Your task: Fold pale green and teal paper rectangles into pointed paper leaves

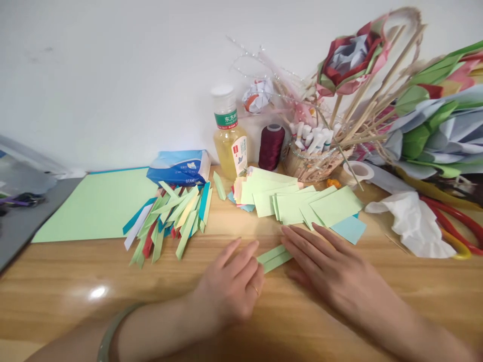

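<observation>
A small green paper (275, 258) with a lengthwise crease lies on the wooden table between my two hands. My left hand (237, 281) has its curled forefinger at the paper's left end; its thumb is hidden, and the other fingers point forward. My right hand (328, 266) lies palm down over the paper's right end, fingers stretched out and close together. Just beyond the hands is a fanned stack of green paper rectangles (294, 201), with a light blue paper (350, 229) under its right side. Left of it lies a heap of folded paper strips (173, 216), mostly green.
A large green sheet (101, 203) and a blue tissue pack (179, 168) lie at the left. Behind stand a drink bottle (229, 141), a dark red thread spool (271, 147) and a basket (309, 163). Crumpled tissue (411, 223) and red-handled scissors (455, 216) lie right, below paper flowers (441, 120).
</observation>
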A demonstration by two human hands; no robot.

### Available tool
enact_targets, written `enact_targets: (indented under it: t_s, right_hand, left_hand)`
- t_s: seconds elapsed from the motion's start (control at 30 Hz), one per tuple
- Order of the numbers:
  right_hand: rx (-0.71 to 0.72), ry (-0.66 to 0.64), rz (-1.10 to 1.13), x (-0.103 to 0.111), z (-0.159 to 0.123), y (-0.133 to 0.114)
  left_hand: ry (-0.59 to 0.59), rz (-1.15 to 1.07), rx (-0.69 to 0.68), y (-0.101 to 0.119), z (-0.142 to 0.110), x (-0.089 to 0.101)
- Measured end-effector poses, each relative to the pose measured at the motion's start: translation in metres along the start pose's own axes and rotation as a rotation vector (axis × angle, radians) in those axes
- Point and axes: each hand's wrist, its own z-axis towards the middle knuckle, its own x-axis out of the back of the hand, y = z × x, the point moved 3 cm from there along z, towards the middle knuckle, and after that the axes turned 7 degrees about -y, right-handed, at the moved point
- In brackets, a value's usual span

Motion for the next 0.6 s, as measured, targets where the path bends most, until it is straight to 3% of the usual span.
enact_targets:
  t_s: [0.2, 0.33, 0.47, 0.6]
  right_hand:
    - [0.039, -0.100, 0.361, -0.005, 0.009, 0.002]
    - [-0.013, -0.095, 0.423, -0.008, 0.014, 0.006]
    - [0.011, -0.079, 0.418, -0.010, 0.017, 0.008]
    - [0.021, -0.065, 0.406, -0.011, 0.017, 0.008]
  left_hand:
    - [-0.045, -0.300, 0.168, -0.012, 0.009, 0.004]
    - [-0.075, -0.471, 0.298, -0.018, 0.010, 0.004]
    - [-0.099, -0.478, 0.328, -0.020, 0.008, 0.002]
    - [-0.093, -0.379, 0.271, -0.017, 0.007, 0.005]
